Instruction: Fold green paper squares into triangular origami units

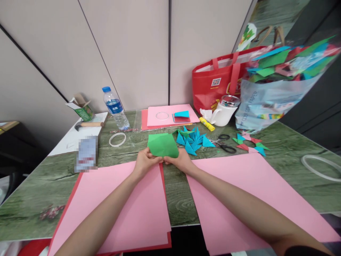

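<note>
Both hands meet over the middle of the table (179, 199), grasping one sheet of green paper (163, 145) between them. The left hand (145, 161) pinches its lower left part, and the right hand (181, 161) grips the lower right, thumbs in front and tips close together at the near edge. Below the forearms lie large pink sheets: a left stack (133, 206) with red showing along its edges, and a right sheet (239, 192).

Just beyond the right hand, blue folded paper pieces (193, 142) sit in a heap, with black-handled scissors (226, 144) beside them and a ring of multicoloured folded pieces (242, 147) farther right. Behind the green paper is a pile of pink paper (169, 111), near a yellow glue stick (207, 124) and a white mug (222, 114).

On the left, a clear hoop (117, 145) lies before an upright water bottle (115, 108); past it are a hammer (92, 124) and an open green box (85, 113). At the back right stand a red bag (206, 85) and a plastic bag (252, 106) crammed with coloured paper.
</note>
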Demonstrator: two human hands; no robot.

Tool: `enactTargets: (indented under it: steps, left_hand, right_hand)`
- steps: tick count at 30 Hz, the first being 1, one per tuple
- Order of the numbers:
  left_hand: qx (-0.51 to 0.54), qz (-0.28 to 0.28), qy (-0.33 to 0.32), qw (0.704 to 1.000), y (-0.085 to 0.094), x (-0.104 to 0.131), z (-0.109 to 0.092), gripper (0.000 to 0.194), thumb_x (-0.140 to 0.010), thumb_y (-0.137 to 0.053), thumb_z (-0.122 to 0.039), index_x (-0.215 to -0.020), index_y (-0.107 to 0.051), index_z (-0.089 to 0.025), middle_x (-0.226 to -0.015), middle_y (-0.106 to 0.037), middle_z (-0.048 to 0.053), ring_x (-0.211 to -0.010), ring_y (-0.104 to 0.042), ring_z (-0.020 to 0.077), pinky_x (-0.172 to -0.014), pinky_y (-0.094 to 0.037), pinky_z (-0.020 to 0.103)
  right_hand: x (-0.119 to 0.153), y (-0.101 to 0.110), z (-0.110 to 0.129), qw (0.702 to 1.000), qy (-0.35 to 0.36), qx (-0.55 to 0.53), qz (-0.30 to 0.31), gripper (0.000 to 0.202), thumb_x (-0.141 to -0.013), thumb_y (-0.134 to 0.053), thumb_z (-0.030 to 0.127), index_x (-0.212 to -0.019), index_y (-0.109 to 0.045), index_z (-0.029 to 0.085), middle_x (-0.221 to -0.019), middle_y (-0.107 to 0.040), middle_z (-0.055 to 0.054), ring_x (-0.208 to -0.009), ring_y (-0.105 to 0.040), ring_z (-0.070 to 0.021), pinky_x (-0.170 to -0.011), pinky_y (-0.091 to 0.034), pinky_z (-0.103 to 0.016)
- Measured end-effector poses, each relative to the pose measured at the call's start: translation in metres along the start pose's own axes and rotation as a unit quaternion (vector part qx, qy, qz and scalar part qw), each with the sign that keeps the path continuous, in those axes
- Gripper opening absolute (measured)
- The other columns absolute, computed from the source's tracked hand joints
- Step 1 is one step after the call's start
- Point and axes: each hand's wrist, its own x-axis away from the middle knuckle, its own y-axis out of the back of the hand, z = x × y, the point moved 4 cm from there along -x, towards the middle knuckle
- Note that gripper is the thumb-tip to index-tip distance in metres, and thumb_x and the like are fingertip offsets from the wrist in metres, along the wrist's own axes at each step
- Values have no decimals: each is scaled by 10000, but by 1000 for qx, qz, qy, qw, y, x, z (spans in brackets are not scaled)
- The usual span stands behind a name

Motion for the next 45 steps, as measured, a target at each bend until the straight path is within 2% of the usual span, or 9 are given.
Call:
enactTargets:
  steps: [6,11,19,24,27,30,36,40,45]
  left_hand:
    - [-46,-31,12,998,3,0,3,281,-529,-711,-193,-748,-549,-122,-615,-685,41,-597,-661,210,-611,-529,300]
    - [24,8,18,1000,2,-1,5,250,-602,-640,-206,-804,-512,-132,-534,-639,-13,-628,-665,199,-690,-525,331]
    - [104,84,4,991,2,-6,1,582,-666,-540,-147,-1202,-314,-153,-525,-579,-54,-666,-661,211,-693,-513,385]
    - [37,28,-35,998,5,-6,-4,720,-690,-484,-124,-1314,-130,-179,-537,-594,-47,-561,-641,175,-611,-527,345]
    - [-21,-6,-56,998,7,-5,-5,718,-703,-453,-102,-1323,-98,-172,-517,-586,-47,-491,-616,156,-551,-523,308]
    - [-33,-22,-76,996,8,-4,-6,687,-746,-449,-134,-1321,-74,-169,-530,-582,-38,-470,-603,145,-531,-515,290]
    - [-33,-32,-169,985,4,2,-15,562,-731,-569,-238,-1210,-276,-226,-785,-581,1,-588,-613,116,-613,-518,277]
    - [-113,9,-173,978,-4,5,-13,300,-727,-571,-291,-1002,-525,-179,-975,-574,53,-678,-601,116,-657,-510,262]
    - [-132,16,-142,981,-1,1,-8,277,-726,-561,-289,-965,-604,-155,-991,-620,72,-785,-599,158,-673,-493,260]
  right_hand:
    - [1,-1,3,1000,-16,18,5,168,-596,-652,275,-620,-572,129,-572,-667,-57,-519,-619,-183,-500,-471,-273]
    - [-1,1,2,1000,-16,5,0,182,-586,-661,283,-622,-570,130,-566,-664,-50,-516,-618,-180,-491,-470,-270]
    - [-4,4,-5,998,-23,-57,-10,243,-541,-702,291,-666,-550,149,-564,-645,-20,-503,-611,-182,-487,-489,-285]
    - [-1,2,2,999,3,-45,-20,271,-612,-652,355,-780,-569,159,-698,-660,-33,-604,-624,-199,-551,-503,-321]
    - [-2,7,3,993,79,3,-86,244,-673,-597,342,-834,-545,166,-863,-643,-55,-787,-606,-201,-688,-483,-330]
    - [-5,13,-5,986,82,-42,-139,299,-682,-582,300,-920,-439,187,-800,-622,-28,-729,-598,-163,-647,-473,-290]
    - [-2,15,-4,983,112,-10,-143,164,-691,-567,263,-805,-464,203,-693,-517,28,-481,-441,-82,-436,-337,-201]
    - [2,15,5,976,145,75,-147,124,-736,-513,256,-801,-601,196,-760,-538,-14,-557,-439,-111,-510,-359,-236]
    - [3,14,11,977,140,97,-129,220,-770,-462,263,-856,-655,202,-750,-553,-28,-650,-492,-149,-595,-405,-265]
